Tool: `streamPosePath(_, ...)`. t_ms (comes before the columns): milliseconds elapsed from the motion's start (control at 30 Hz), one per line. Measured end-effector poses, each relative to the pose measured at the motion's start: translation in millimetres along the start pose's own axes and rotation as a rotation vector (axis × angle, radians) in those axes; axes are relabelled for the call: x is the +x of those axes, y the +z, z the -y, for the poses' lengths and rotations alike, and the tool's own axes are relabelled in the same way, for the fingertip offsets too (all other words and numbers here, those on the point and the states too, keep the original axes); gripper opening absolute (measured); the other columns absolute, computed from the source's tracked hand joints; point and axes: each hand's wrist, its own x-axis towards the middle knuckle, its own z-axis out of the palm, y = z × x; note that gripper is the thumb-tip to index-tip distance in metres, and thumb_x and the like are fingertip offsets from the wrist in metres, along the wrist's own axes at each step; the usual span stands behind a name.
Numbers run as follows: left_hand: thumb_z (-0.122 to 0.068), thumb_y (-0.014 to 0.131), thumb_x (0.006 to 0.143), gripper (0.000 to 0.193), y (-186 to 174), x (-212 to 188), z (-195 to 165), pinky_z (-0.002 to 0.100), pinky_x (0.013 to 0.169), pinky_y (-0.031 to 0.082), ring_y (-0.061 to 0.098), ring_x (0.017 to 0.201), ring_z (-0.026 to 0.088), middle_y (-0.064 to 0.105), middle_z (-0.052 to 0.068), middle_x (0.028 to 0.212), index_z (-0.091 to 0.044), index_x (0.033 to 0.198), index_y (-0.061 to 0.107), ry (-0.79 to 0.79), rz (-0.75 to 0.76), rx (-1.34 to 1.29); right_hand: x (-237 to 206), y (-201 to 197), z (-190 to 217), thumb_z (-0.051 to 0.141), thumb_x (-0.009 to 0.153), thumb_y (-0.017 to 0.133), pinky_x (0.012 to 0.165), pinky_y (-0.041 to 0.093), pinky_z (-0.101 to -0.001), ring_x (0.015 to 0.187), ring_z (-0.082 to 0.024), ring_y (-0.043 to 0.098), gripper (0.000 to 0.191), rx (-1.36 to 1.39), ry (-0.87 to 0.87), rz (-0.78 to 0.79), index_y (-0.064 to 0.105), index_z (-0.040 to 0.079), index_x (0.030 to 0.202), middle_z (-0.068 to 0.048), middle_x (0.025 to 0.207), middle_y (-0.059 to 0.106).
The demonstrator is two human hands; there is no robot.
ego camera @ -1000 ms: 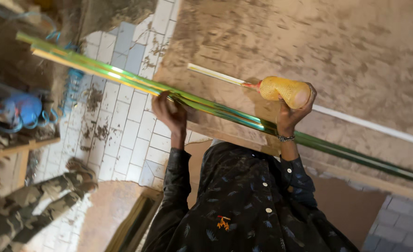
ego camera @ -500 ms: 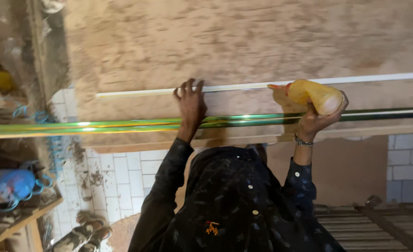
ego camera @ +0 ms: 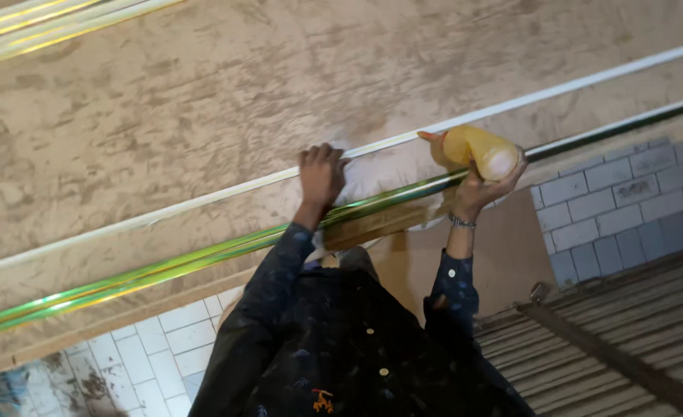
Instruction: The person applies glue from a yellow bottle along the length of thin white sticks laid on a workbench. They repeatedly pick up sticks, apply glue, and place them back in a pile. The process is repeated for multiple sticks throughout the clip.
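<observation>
Gripping: yellow bottle [ego camera: 477, 150] is clasped fully by right hand [ego camera: 477, 189], centre-right of frame; light, squeezable, best held mid-body.
Pressing: left hand [ego camera: 320, 174] is laid flat, holding nothing, on green strip [ego camera: 202, 259]; thin, bendy, slippery.

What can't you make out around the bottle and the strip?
Head view only:
yellow bottle: nozzle tip small, blurred against the board.
right hand: palm hidden behind the bottle.
left hand: fingertips curled under, out of sight.
green-gold strip: both ends cut off by the frame edges, a stretch hidden by the left wrist.
</observation>
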Motion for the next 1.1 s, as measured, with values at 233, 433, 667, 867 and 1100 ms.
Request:
streamPosePath(233,-0.015,0.071,0.077,0.022,-74,-67,106,0.05,0.091,0.042,0.061,0.101,0.034,0.068,0.009,0.101,-0.013,0.099,0.074,-0.092,0.014,0.185,60,-18,-40,0.009,0.086,0.095,0.116,0.05,-0.0399,0.125,-0.031,0.063,0.064,0.041,0.045,-0.027,0.056,-0.004,0.135,-0.014,0.129,0.061)
streamPosePath(433,-0.011,0.078,0.084,0.02,-211,-118,201,0.043,0.085,0.054,0.068,0.095,0.031,0.073,0.009,0.105,-0.016,0.104,0.077,-0.247,0.014,0.315,109,-40,-81,0.007,0.088,0.098,0.115,0.05,-0.0396,0.126,-0.028,0.059,0.069,0.143,0.12,0.017,0.051,-0.004,0.138,-0.014,0.131,0.057)
streamPosePath(667,-0.011,0.067,0.074,0.049,-119,-51,70,0.054,0.098,0.046,0.058,0.115,0.04,0.063,0.019,0.121,-0.013,0.124,0.068,-0.224,0.243,0.36,193,-74,-153,0.009,0.086,0.091,0.113,0.053,-0.0396,0.123,-0.026,0.06,0.07,0.353,0.225,0.041,0.049,-0.002,0.14,-0.012,0.13,0.059)
streamPosePath(867,-0.02,0.072,0.074,0.029,164,120,-229,0.055,0.094,0.041,0.057,0.104,0.041,0.062,0.022,0.102,-0.001,0.095,0.064,-0.038,0.289,0.014,308,-141,-239,0.0,0.079,0.089,0.112,0.052,-0.0399,0.121,-0.027,0.061,0.072,0.061,0.06,0.163,0.05,-0.002,0.139,-0.013,0.129,0.059)
streamPosePath(1100,-0.017,0.071,0.089,0.02,305,238,-411,0.047,0.091,0.044,0.058,0.105,0.032,0.062,0.011,0.108,-0.009,0.106,0.064,0.121,0.148,-0.024,415,-181,-307,0.009,0.08,0.089,0.113,0.052,-0.0408,0.123,-0.028,0.06,0.071,0.06,0.07,0.111,0.05,-0.002,0.138,-0.014,0.131,0.059)
